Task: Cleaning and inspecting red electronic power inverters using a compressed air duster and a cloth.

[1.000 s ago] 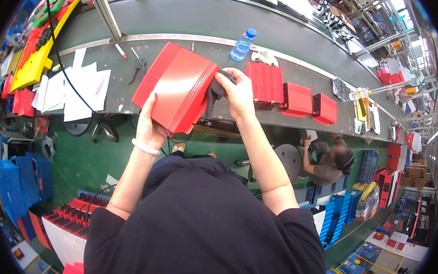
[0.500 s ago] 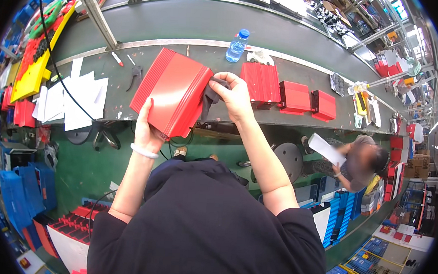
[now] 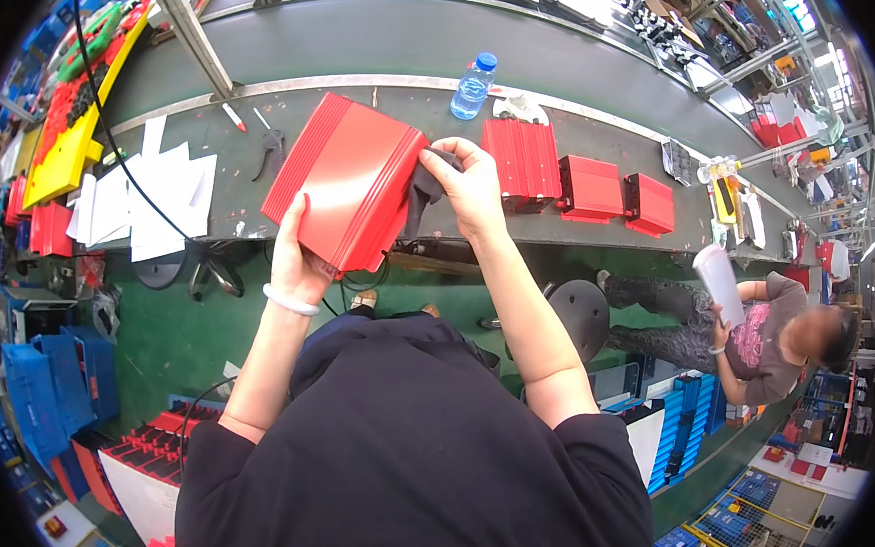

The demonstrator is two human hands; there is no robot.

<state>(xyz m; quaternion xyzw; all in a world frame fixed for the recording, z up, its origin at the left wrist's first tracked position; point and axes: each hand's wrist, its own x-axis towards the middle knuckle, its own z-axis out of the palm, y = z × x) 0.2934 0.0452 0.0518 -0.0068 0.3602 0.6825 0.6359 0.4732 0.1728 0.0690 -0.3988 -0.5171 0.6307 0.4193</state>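
Note:
I hold a large red ribbed metal housing (image 3: 348, 178) tilted above the near edge of the dark workbench (image 3: 427, 112). My left hand (image 3: 300, 255) grips its lower near corner. My right hand (image 3: 471, 183) is closed on a dark cloth (image 3: 423, 187) pressed against the housing's right side. Three smaller red housings (image 3: 525, 161) (image 3: 591, 188) (image 3: 652, 203) stand in a row on the bench just right of my right hand.
A water bottle (image 3: 472, 85) stands behind the housings. White paper sheets (image 3: 157, 196), a marker (image 3: 233, 117) and pliers (image 3: 271, 149) lie at left. A person (image 3: 755, 328) holding a white sheet stands at right near a round stool (image 3: 575, 317). Blue crates (image 3: 50, 380) and red parts (image 3: 157, 437) sit below.
The person at right has stood up and moved further right with the white sheet. My hands keep the housing almost still, the cloth shifting slightly on its side.

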